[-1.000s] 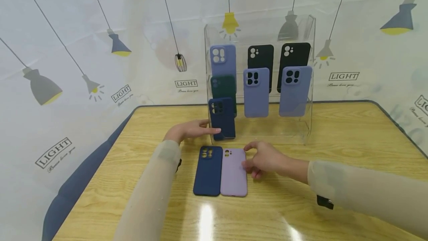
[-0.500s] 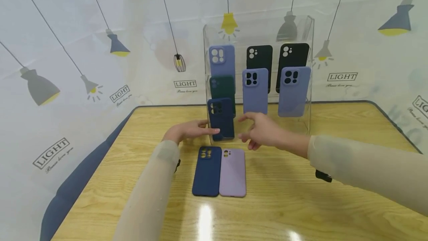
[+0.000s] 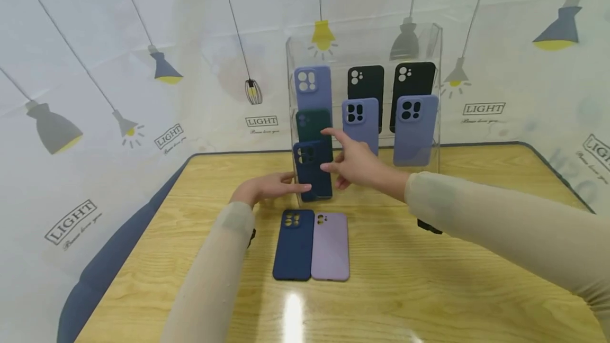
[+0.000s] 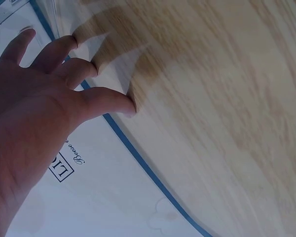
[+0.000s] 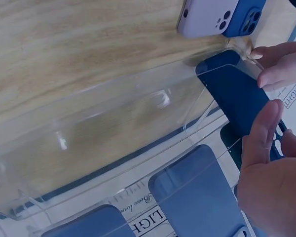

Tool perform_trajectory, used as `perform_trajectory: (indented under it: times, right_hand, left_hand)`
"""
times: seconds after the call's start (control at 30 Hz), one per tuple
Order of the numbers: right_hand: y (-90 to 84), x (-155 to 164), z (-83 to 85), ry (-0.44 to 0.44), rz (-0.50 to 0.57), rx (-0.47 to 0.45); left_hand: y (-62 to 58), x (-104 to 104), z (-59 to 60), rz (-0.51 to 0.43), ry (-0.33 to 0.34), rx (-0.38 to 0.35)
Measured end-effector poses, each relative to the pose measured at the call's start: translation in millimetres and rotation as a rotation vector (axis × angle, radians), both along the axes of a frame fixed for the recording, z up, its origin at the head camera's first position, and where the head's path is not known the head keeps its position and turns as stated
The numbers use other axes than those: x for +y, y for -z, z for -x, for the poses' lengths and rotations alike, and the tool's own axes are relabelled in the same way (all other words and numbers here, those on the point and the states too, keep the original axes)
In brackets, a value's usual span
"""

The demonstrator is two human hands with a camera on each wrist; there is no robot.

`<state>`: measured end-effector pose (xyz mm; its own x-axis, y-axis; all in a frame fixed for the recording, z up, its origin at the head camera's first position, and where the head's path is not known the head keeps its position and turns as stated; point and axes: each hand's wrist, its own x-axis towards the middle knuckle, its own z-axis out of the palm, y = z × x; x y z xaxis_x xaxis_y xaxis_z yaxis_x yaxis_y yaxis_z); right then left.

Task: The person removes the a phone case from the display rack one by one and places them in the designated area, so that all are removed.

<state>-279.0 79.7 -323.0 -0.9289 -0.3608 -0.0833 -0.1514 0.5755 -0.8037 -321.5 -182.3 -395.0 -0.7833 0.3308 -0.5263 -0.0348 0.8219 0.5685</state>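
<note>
A clear stepped display stand (image 3: 364,187) holds phone cases upright. At the left of its lowest tier stands a navy phone case (image 3: 314,180); a dark green phone case (image 3: 308,125) is partly hidden behind it. My right hand (image 3: 359,163) is at these two, index finger and thumb spread apart, fingertips overlapping the cases' right edges. In the right wrist view its fingers (image 5: 266,128) lie right over the navy case. My left hand (image 3: 269,185) is at the stand's lower left corner, one digit stretched across the navy case's bottom. The left wrist view shows its fingers (image 4: 108,100) spread.
Flat on the table (image 3: 214,279) before the stand lie a blue phone case (image 3: 294,245) and a lilac phone case (image 3: 330,247), side by side. Several lavender phone cases (image 3: 414,134) and two black ones (image 3: 414,78) fill other tiers. A lamp-patterned backdrop (image 3: 190,30) closes the back.
My right hand has left the lilac case's right edge and moved up and left to the navy and dark green cases. The left hand stays at the stand's corner.
</note>
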Motion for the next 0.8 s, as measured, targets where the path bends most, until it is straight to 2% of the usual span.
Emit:
perform_trajectory:
  times: [0.27, 0.47, 0.67, 0.8]
  right_hand:
    - [3.0, -4.2, 4.3, -0.047, -0.107, 0.017]
    - [17.7, -5.3, 6.7, -0.093, -0.169, 0.123]
    - [45.9, 0.8, 7.7, -0.107, -0.137, 0.266]
    - [58.5, 1.6, 9.6, -0.098, -0.079, 0.265]
  left_hand:
    - [2.1, 2.0, -0.1, -0.009, -0.019, -0.013]
    - [1.3, 1.1, 0.5, -0.017, -0.018, -0.007]
    - [0.5, -0.1, 0.4, -0.035, -0.022, -0.003]
    - [0.2, -0.1, -0.6, -0.025, -0.019, -0.004]
